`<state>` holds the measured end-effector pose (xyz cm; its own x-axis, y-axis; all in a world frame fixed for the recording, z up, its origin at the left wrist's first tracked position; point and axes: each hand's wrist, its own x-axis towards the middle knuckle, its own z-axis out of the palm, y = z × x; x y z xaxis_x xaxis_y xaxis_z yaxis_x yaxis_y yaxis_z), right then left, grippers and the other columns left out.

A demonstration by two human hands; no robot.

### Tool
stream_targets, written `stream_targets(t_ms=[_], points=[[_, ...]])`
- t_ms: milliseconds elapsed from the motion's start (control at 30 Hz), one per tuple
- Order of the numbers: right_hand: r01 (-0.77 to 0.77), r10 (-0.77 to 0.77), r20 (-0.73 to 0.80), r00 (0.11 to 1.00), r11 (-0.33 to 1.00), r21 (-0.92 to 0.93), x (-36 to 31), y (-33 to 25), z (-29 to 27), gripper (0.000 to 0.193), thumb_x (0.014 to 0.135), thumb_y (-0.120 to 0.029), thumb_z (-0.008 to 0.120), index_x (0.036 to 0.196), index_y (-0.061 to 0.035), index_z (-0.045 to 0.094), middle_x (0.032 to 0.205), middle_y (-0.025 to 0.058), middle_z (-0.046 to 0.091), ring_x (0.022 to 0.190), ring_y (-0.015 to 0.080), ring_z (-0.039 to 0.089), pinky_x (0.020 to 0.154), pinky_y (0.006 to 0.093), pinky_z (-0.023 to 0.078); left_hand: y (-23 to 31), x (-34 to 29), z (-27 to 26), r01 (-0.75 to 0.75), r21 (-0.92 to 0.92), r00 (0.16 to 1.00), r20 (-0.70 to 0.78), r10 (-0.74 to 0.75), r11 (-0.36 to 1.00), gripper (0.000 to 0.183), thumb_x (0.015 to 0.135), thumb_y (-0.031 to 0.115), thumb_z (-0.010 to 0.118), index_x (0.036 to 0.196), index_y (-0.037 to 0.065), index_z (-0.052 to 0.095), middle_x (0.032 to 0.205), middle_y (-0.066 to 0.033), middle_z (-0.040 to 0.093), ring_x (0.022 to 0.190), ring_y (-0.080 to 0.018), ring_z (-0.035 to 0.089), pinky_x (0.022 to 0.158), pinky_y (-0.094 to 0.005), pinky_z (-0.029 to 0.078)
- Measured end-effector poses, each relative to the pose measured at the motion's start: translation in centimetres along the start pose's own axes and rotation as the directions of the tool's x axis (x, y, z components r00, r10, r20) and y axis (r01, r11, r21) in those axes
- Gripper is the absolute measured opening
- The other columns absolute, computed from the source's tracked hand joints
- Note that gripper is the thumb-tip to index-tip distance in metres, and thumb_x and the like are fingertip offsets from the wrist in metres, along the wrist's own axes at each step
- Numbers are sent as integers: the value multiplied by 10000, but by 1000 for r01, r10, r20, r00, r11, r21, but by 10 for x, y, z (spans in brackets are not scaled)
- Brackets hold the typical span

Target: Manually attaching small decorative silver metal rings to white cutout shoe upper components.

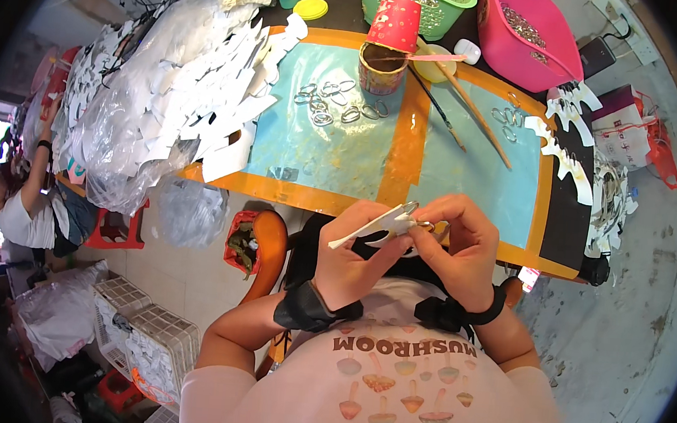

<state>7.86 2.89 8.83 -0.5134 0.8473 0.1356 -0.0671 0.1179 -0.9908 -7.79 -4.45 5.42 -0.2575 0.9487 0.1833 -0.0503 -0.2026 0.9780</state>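
Observation:
In front of my chest, at the table's near edge, my left hand (357, 253) pinches a flat white cut-out piece (365, 228) with a narrow strap-like end. My right hand (463, 249) meets it there, thumb and forefinger closed on a small metal ring (426, 226) at the piece's right end. Fingers partly cover the spot where ring and piece meet, so I cannot tell whether the strap passes through the ring. Several loose metal rings (328, 93) lie on the blue table sheet (319, 158) beyond my hands, with a smaller group (508, 117) at the right.
White cut-outs (211, 114) are heaped at the left beside a clear plastic bag (114, 130). A tub of dark paste (381, 78), a red dotted cup (395, 25), a brush (439, 112) and a wooden stick (480, 123) occupy the middle. Green (466, 3) and pink baskets (491, 41) stand behind.

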Motion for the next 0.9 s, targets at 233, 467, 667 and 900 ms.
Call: stream_targets(t_ms=[233, 467, 667, 900], points=[[-11, 11, -3, 1000, 984, -180, -3, -17, -14, 194, 839, 10, 720, 1028, -8, 676, 906, 60, 689, 846, 101, 646, 745, 242, 484, 7, 7, 7, -229, 225, 973, 67, 219, 947, 189, 820, -56, 749, 1003, -18, 719, 912, -105, 706, 824, -169, 673, 727, -261, 508], [70, -31, 213, 977, 982, -175, 11, -17, -36, 106, 830, 11, 720, 928, 4, 680, 889, 55, 619, 832, 111, 625, 719, 246, 475, 23, 19, -5, -285, 325, 947, 240, 213, 902, 157, 818, 4, 774, 964, 3, 717, 829, -103, 684, 718, -193, 655, 638, -278, 479], [-386, 298, 300, 906, 873, 298, 17, -9, -41, 49, 902, -31, 712, 911, -6, 671, 914, 12, 661, 798, 65, 610, 717, 223, 494, 18, 23, -12, -169, 261, 950, 300, 87, 950, 121, 845, 46, 752, 920, 19, 660, 795, -100, 616, 677, -248, 588, 610, -313, 457], [-439, 382, 275, 882, 878, 191, 16, -13, -41, 71, 905, -58, 722, 880, -10, 677, 842, 0, 678, 707, 30, 600, 590, 188, 477, 19, 25, -12, -153, 250, 932, 357, 56, 956, 148, 862, 72, 739, 905, 7, 614, 761, -112, 582, 659, -249, 571, 595, -318, 432]])
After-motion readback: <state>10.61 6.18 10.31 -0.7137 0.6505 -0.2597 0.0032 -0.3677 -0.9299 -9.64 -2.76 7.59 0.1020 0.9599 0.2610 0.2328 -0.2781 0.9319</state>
